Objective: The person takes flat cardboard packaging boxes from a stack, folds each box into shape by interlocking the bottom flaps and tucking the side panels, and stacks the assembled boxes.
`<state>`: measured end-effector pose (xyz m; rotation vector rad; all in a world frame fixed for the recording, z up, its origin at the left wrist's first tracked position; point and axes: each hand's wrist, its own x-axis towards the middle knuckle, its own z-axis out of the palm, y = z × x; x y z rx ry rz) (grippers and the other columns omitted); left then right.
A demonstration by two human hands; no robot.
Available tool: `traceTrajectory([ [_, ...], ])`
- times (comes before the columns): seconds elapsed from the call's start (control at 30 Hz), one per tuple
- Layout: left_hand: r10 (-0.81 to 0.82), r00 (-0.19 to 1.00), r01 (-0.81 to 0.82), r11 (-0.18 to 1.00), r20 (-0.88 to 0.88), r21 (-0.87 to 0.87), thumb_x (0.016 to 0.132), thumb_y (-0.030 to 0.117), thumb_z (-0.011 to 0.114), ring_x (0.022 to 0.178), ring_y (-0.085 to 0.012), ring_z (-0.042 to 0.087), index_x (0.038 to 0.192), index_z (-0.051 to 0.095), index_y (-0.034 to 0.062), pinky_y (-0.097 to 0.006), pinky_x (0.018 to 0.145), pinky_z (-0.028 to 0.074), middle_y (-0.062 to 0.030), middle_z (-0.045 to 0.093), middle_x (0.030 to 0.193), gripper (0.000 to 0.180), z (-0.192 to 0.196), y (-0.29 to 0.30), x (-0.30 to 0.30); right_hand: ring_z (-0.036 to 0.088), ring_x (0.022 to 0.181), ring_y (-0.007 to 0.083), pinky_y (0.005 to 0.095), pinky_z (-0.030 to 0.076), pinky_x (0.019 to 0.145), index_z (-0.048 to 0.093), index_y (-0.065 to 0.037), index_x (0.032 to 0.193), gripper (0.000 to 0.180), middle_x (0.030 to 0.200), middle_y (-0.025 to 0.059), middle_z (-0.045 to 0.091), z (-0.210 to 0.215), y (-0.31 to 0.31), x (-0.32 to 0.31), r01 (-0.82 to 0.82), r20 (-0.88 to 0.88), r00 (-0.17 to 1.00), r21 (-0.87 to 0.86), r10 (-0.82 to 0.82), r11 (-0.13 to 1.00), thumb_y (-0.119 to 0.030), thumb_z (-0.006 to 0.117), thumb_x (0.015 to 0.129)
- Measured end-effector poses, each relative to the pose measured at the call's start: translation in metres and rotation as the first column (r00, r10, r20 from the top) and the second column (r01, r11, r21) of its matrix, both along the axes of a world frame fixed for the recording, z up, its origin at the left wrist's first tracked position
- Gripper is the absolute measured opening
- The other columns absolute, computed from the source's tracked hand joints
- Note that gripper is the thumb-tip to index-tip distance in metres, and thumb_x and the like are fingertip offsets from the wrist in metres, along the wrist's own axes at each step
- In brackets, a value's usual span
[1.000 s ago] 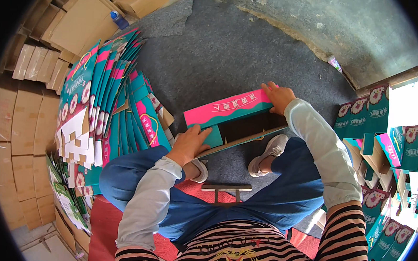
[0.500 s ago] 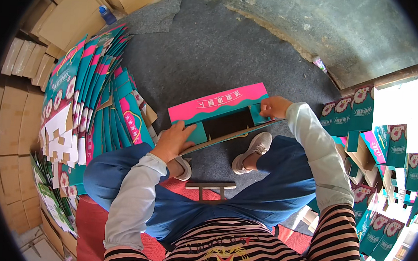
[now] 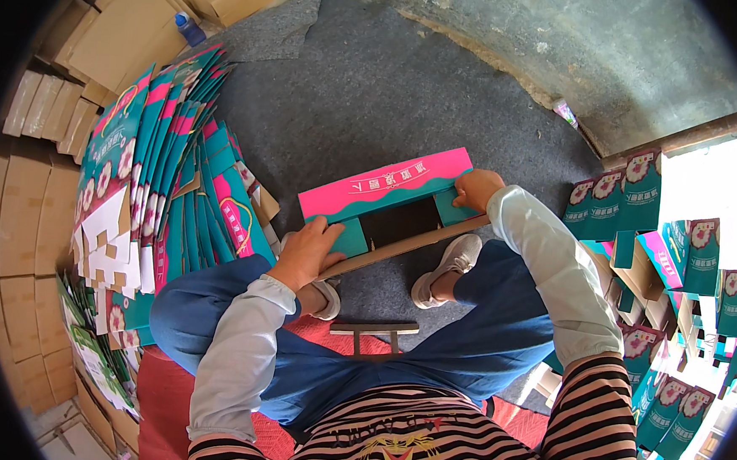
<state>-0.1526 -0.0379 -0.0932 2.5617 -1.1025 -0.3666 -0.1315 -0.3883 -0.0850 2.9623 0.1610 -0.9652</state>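
Before me, dark grey floor [image 3: 377, 87] meets a blotchy grey wall [image 3: 607, 59] (brownish along its base); bright light [image 3: 730, 189] glares at my right.

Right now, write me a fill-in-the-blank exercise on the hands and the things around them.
The left hand touches the box at its ____ end.
The right hand is at a flap coloured ____.
The bottle at the picture's upper left is ____.
The shirt is patterned with black ____.
Missing words: left; teal; blue; stripes.
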Motion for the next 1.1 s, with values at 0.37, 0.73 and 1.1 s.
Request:
traceTrajectory([
  [0.37,0.582,0.731,-0.619,0.785,-0.357,0.015,0.074,0.039,0.071,0.086,-0.0383,0.061,0.094,0.051,-0.0029,-0.042,0.073,0.047,-0.0228,0.062,0.093,0.051,-0.034,0.003,0.005,0.054,0.108,0.0358,0.0416,0.043,0.09,0.049,0.001,0.12,0.077,0.111,0.0213,0.059,-0.007,-0.036,-0.002,0.318,0.067,0.94,0.195,-0.336,0.928,-0.045,0.075,0.064],
  [0.73,0.493,0.845,-0.534,0.744,-0.208,-0.402,0.078,0.029,0.069,0.085,-0.0358,0.061,0.106,0.053,-0.0013,-0.039,0.073,0.046,-0.0198,0.063,0.091,0.045,0.032,-0.062,0.038,0.06,0.093,0.0347,0.0425,0.048,0.078,0.051,-0.005,0.109,0.056,0.099,0.0166,0.063,0.078,-0.086,0.003,0.355,0.496,0.728,0.316,-0.473,0.88,-0.039,0.072,0.069],
  [1.1,0.044,0.976,0.143,0.605,0.213,-0.783,0.076,0.026,0.069,0.093,-0.0376,0.056,0.131,0.033,-0.0032,-0.04,0.075,0.049,-0.0221,0.053,0.112,0.072,0.148,-0.375,0.015,0.059,0.099,0.0189,0.0289,0.053,0.075,0.046,-0.003,0.119,0.046,0.11,0.0072,0.057,0.17,-0.301,-0.251,0.299,0.696,-0.241,0.716,-0.676,0.63,-0.007,0.068,0.079],
])
